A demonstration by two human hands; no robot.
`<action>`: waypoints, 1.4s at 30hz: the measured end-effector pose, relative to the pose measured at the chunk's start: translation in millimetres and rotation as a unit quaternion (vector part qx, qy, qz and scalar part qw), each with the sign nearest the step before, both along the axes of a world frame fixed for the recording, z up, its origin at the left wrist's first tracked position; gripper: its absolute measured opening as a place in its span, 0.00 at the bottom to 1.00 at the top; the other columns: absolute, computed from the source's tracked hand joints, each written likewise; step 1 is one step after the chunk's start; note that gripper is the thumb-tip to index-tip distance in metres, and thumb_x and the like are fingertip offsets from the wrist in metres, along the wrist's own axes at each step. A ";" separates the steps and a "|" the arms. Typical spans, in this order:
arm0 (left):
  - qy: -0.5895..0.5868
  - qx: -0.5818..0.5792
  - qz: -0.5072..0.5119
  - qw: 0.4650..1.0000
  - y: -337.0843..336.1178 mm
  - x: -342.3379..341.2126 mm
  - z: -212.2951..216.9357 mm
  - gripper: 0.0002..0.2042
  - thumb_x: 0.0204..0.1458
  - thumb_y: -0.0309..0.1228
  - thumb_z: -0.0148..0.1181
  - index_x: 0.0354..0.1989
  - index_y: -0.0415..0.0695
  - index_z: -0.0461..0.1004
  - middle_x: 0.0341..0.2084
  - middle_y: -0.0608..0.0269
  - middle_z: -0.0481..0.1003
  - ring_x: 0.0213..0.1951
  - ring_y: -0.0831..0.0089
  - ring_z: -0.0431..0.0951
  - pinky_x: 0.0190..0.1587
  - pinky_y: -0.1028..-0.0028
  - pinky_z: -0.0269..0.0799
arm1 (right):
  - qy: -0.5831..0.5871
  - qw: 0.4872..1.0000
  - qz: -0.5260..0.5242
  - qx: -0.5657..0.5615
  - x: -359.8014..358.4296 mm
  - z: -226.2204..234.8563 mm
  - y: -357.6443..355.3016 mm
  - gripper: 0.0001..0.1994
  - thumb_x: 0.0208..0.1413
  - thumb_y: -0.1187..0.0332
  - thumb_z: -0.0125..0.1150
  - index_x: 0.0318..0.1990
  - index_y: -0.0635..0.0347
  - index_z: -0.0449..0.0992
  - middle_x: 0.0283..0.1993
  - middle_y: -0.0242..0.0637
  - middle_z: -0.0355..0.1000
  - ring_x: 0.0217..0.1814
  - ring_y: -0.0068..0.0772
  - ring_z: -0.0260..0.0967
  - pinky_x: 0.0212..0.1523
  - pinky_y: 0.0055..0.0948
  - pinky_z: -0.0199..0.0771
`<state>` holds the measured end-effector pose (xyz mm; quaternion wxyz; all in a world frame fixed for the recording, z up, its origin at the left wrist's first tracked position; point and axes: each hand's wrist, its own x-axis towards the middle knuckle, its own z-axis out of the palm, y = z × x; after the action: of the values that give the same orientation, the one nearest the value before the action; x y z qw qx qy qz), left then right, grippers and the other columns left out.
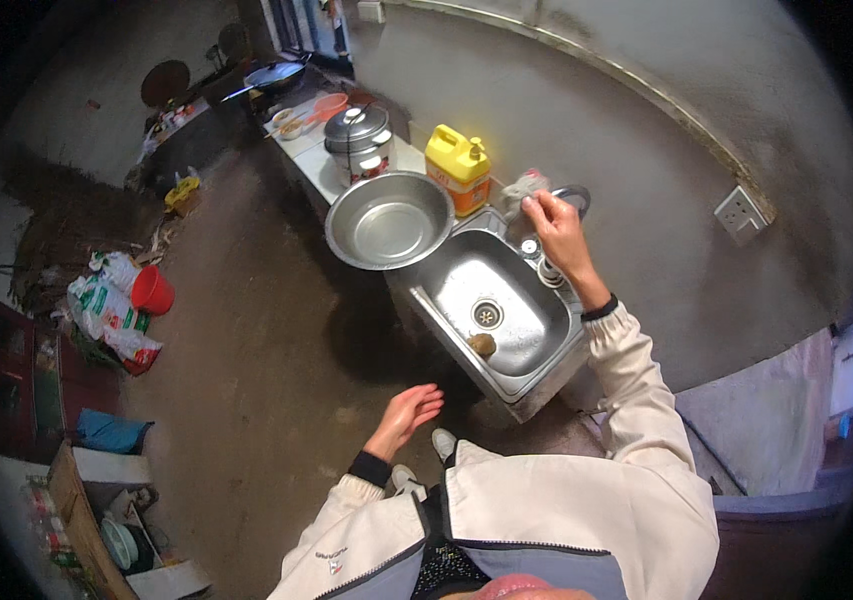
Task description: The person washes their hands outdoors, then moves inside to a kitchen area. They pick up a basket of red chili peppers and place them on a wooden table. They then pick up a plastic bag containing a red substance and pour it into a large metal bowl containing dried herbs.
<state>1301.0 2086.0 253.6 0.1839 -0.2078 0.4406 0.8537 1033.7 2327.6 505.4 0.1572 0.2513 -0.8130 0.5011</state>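
"Grey-white crumpled bundle (pixel 523 190): specify location."

"At the fingertips of the right hand (pixel 558 230), by the far rim of the rectangular stainless-steel sink (pixel 456 275). Thumb and fingers are clamped on it; its material cannot be determined."

"Left hand (pixel 406 415): specify state."

"Unloaded. Fingers extended, side by side, above the brown floor (pixel 266 380), near the sink."

"List adjacent items."

"Brown irregular lump (pixel 482 345): inside the sink, near the drain. Round silver metal basin (pixel 389 228): at the sink's left end. Yellow plastic jug with orange label (pixel 458 165): behind the basin. Silver lidded pot (pixel 358 135): further left, on the white worktop (pixel 313 163)."
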 end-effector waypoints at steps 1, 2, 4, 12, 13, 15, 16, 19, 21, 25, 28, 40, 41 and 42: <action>-0.010 0.043 0.009 0.999 11.6 -12.4 7.2 0.18 0.65 0.35 0.48 0.57 0.37 0.68 0.51 0.49 0.74 0.49 0.63 0.77 0.52 0.65 0.77 | -0.074 0.990 0.083 -0.087 20.1 -2.2 -15.0 0.10 0.62 0.66 0.56 0.34 0.64 0.75 0.27 0.26 0.68 0.30 0.15 0.63 0.30 0.23 0.63; 0.002 0.087 0.007 0.996 20.5 -20.9 13.7 0.18 0.64 0.36 0.49 0.57 0.37 0.68 0.52 0.49 0.73 0.50 0.61 0.77 0.53 0.63 0.76 | -0.141 0.958 0.178 -0.173 41.7 -8.6 -27.7 0.10 0.64 0.66 0.55 0.35 0.64 0.74 0.28 0.21 0.66 0.32 0.13 0.60 0.31 0.21 0.62; -0.004 0.194 0.006 0.981 31.0 -31.4 22.2 0.19 0.62 0.38 0.54 0.56 0.39 0.69 0.51 0.50 0.73 0.49 0.59 0.77 0.55 0.62 0.73 | -0.221 0.934 0.211 -0.184 78.1 -30.2 -48.8 0.11 0.64 0.65 0.55 0.32 0.62 0.72 0.29 0.18 0.63 0.31 0.12 0.57 0.31 0.19 0.59; 0.185 0.316 0.141 0.920 -10.8 8.8 2.1 0.32 0.56 0.65 0.43 0.60 0.56 0.68 0.57 0.64 0.71 0.58 0.60 0.69 0.60 0.55 0.66 | -0.423 0.899 0.110 0.026 184.9 -182.8 -50.0 0.17 0.61 0.58 0.57 0.28 0.64 0.72 0.23 0.23 0.63 0.28 0.17 0.56 0.29 0.26 0.60; 0.086 0.299 0.163 0.936 -16.6 12.0 -0.5 0.33 0.55 0.66 0.43 0.61 0.57 0.67 0.58 0.64 0.70 0.59 0.60 0.69 0.60 0.55 0.66 | -0.442 0.884 0.108 0.111 190.2 -191.0 -44.0 0.14 0.60 0.60 0.58 0.37 0.64 0.75 0.30 0.29 0.71 0.33 0.19 0.65 0.34 0.25 0.66; 0.008 0.266 0.209 0.941 -16.6 20.9 0.3 0.33 0.53 0.66 0.45 0.60 0.58 0.67 0.60 0.65 0.68 0.60 0.61 0.68 0.60 0.56 0.66 | -0.320 0.941 0.088 0.073 207.0 -199.1 -47.5 0.15 0.60 0.60 0.59 0.46 0.62 0.74 0.38 0.33 0.73 0.41 0.23 0.69 0.41 0.25 0.69; 0.028 0.234 0.203 0.950 -11.7 24.5 3.6 0.33 0.52 0.67 0.45 0.60 0.59 0.67 0.61 0.66 0.67 0.60 0.62 0.67 0.60 0.57 0.66 | -0.279 0.956 0.055 0.074 213.1 -197.8 -52.1 0.17 0.59 0.60 0.60 0.50 0.61 0.73 0.43 0.36 0.75 0.45 0.25 0.71 0.44 0.25 0.71; 0.071 0.268 0.143 0.950 8.8 19.8 21.6 0.33 0.53 0.66 0.46 0.61 0.58 0.67 0.61 0.67 0.67 0.61 0.65 0.66 0.62 0.58 0.64 | -0.484 0.846 0.126 -0.184 219.5 -186.7 -74.3 0.21 0.60 0.60 0.60 0.58 0.58 0.69 0.52 0.42 0.73 0.53 0.33 0.71 0.52 0.31 0.71; -0.037 0.289 0.147 0.945 37.8 9.8 34.4 0.32 0.56 0.63 0.46 0.62 0.55 0.66 0.60 0.67 0.67 0.61 0.67 0.66 0.64 0.59 0.61 | -0.498 0.802 0.154 -0.292 214.2 -187.0 -89.1 0.18 0.62 0.62 0.58 0.56 0.56 0.69 0.52 0.43 0.72 0.52 0.34 0.72 0.50 0.33 0.73; 0.130 -0.005 0.076 0.989 67.4 -19.0 48.5 0.24 0.64 0.41 0.49 0.63 0.38 0.60 0.52 0.57 0.72 0.53 0.71 0.73 0.55 0.74 0.66 | -0.505 0.761 0.101 -0.396 195.0 -231.2 -99.0 0.15 0.67 0.55 0.47 0.50 0.53 0.70 0.41 0.33 0.71 0.36 0.28 0.71 0.35 0.30 0.74; 0.314 -0.424 -0.099 0.844 73.7 -19.9 58.6 0.29 0.65 0.38 0.46 0.70 0.35 0.48 0.67 0.46 0.55 0.67 0.55 0.58 0.63 0.66 0.60 | -0.541 0.713 0.091 -0.437 188.6 -277.8 -92.5 0.22 0.65 0.44 0.42 0.48 0.52 0.70 0.38 0.30 0.67 0.30 0.30 0.67 0.29 0.33 0.72; 0.543 -0.700 -0.155 0.437 16.6 -45.6 84.5 0.17 0.52 0.29 0.54 0.48 0.32 0.68 0.50 0.34 0.70 0.53 0.50 0.72 0.55 0.56 0.66 | 0.022 0.970 0.233 0.071 189.8 -160.3 -89.8 0.14 0.63 0.62 0.48 0.40 0.60 0.79 0.46 0.42 0.76 0.57 0.43 0.68 0.62 0.41 0.58; 0.413 -0.679 -0.256 0.551 18.3 -40.5 87.2 0.17 0.53 0.29 0.53 0.48 0.32 0.69 0.49 0.35 0.71 0.52 0.49 0.73 0.55 0.56 0.66 | -0.038 0.975 0.206 0.069 193.4 -165.2 -93.4 0.13 0.62 0.63 0.48 0.40 0.60 0.78 0.43 0.43 0.77 0.52 0.43 0.71 0.58 0.40 0.63; 0.259 -0.629 -0.358 0.640 19.3 -39.2 91.6 0.17 0.53 0.30 0.53 0.49 0.33 0.69 0.48 0.36 0.72 0.52 0.49 0.73 0.56 0.57 0.66 | -0.086 0.976 0.177 0.089 179.5 -168.4 -88.2 0.13 0.62 0.64 0.48 0.39 0.61 0.78 0.41 0.43 0.78 0.48 0.43 0.73 0.53 0.38 0.68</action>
<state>1261.8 2105.3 345.2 0.1783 0.1300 0.9408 0.2574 1213.2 2239.4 337.0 -0.0275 0.3605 -0.8071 0.4668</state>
